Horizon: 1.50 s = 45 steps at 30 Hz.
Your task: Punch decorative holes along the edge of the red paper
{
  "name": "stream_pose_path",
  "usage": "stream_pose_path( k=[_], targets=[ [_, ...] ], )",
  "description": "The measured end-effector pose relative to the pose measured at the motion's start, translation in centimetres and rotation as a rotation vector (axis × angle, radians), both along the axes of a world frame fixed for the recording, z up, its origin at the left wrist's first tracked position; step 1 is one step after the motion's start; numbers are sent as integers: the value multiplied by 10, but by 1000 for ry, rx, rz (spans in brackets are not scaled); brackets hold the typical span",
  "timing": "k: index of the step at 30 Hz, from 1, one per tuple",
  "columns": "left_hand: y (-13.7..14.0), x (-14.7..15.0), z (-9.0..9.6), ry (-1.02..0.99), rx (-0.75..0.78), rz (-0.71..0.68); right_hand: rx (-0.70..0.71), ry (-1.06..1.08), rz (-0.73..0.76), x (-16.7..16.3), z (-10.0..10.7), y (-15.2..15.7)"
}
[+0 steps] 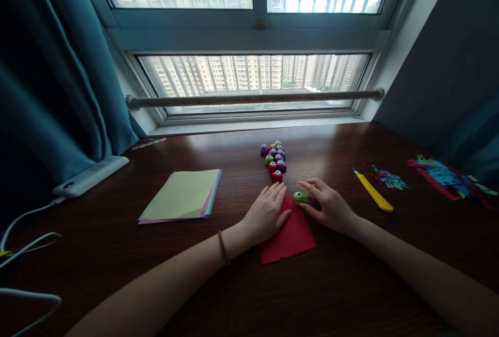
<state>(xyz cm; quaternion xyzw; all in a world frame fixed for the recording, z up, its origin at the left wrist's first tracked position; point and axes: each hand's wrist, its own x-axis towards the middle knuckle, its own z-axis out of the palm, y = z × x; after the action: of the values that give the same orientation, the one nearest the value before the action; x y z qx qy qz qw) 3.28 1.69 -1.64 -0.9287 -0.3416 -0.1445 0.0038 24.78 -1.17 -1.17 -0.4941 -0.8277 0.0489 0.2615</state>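
Note:
My left hand [268, 214] lies flat on a sheet of red paper [290, 243], its fingers stretched forward over the far left part. At the paper's far right edge sits a small green craft punch [300, 197] with a pale top and dark centre. My right hand [329, 206] grips this punch from the right, thumb on the near side and index finger on the far side. Whether the paper is inside the punch's slot cannot be made out. Beyond my left fingertips stands a cluster of similar purple, red and green punches [280, 156].
A stack of coloured paper [181, 196] lies to the left. On the right are a yellow craft knife [374, 193], tiny paper bits [391, 178] and cut paper scraps [448, 175]. A white power strip [91, 176] with a cable lies at the far left, by the curtain.

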Motion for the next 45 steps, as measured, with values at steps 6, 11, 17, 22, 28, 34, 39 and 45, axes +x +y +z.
stream_pose_path(
  k=[6,11,17,22,28,34,39,45],
  targets=[
    [0,0,0,-3,-103,-21,-102,128,134,6,-5,9],
    [0,-1,2,-5,-130,-45,-145,277,58,20,-5,21],
    [1,-1,4,-9,-147,-75,-112,350,-224,45,-11,39],
    [0,-1,3,-19,-150,-84,-13,297,-420,70,-19,53],
    [0,-1,3,-36,-147,-87,122,255,-583,82,-24,61],
    [0,-1,3,-37,-141,-91,197,330,-561,65,-16,52],
    [0,-2,2,-43,-138,-90,95,367,-502,60,-16,49],
    [-1,-2,2,-50,-139,-90,-149,302,-42,26,-7,27]
  ],
)
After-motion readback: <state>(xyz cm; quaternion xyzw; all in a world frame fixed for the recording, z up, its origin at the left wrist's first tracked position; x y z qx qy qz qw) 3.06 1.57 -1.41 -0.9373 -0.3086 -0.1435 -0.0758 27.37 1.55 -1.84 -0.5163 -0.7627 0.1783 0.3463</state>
